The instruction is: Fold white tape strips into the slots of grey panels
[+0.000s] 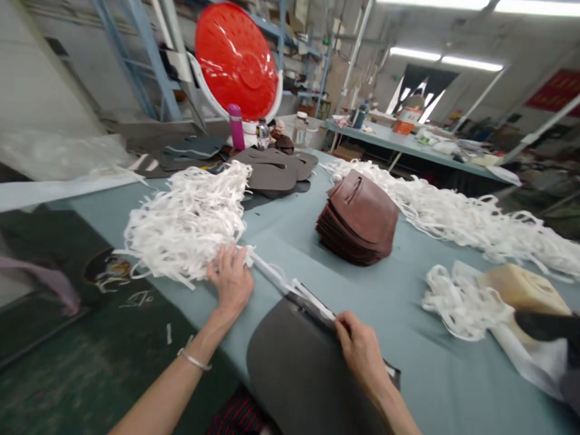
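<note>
My left hand [232, 278] rests at the near edge of a heap of white strips [185, 217], its fingers stretched over them and their tips partly lost among the strips. A white strip [269, 270] runs from beside that hand toward a dark grey sheet piece [303, 362] with rounded corners. More white strip lies along the slotted far edge of this piece. There, my right hand [360, 347] is closed, thumb and fingers pinching the edge by the strip's end. The piece's near part reaches out of view at the bottom.
A stack of brown leather pieces [362, 217] stands mid-table. Grey cut pieces [272, 172] lie behind, near a purple bottle [236, 127] and a red round fan-like object [238, 60]. A long white strip heap [475, 223] and a yellowish block [523, 287] are at right.
</note>
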Demonstrator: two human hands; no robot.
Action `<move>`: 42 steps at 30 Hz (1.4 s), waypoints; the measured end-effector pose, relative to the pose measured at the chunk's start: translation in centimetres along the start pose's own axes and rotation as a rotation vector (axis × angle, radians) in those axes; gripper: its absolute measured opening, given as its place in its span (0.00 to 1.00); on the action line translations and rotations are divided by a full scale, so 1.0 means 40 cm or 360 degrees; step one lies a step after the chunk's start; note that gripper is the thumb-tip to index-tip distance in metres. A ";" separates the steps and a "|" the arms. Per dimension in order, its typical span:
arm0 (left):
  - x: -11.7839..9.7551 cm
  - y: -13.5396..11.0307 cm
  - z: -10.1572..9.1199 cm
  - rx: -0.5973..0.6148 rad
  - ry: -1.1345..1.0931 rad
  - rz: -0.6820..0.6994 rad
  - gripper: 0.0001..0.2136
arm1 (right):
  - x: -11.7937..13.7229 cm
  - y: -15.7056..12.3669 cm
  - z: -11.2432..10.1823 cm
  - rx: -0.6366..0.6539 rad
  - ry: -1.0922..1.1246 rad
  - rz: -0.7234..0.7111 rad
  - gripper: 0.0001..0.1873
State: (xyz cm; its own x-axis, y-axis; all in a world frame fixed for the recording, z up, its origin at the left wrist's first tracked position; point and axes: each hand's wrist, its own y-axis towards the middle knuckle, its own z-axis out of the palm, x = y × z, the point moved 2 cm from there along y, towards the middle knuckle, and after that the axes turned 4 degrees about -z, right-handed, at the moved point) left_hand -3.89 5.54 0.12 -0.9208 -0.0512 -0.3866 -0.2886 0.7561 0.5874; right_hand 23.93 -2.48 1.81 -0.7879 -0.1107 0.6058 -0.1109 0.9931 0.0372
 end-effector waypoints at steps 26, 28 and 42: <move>-0.070 0.166 0.053 0.0911 -0.0116 0.0726 0.13 | -0.112 -0.213 -0.021 -0.0198 0.0078 0.0461 0.14; -0.108 0.138 0.032 0.0998 -0.0316 0.0782 0.12 | -0.114 -0.214 -0.023 -0.0184 0.0066 0.0446 0.13; -0.449 -0.162 -0.050 0.1565 -0.0954 0.1386 0.09 | -0.019 -0.191 -0.103 -0.0490 0.0188 0.0205 0.10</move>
State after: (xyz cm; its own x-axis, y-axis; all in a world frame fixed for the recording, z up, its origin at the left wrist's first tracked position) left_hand 13.98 0.25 4.67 -0.3891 0.7413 -0.5468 0.8181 0.5509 0.1647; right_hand 27.86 -9.84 4.32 -0.7059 0.0033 0.7083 0.1867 0.9655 0.1815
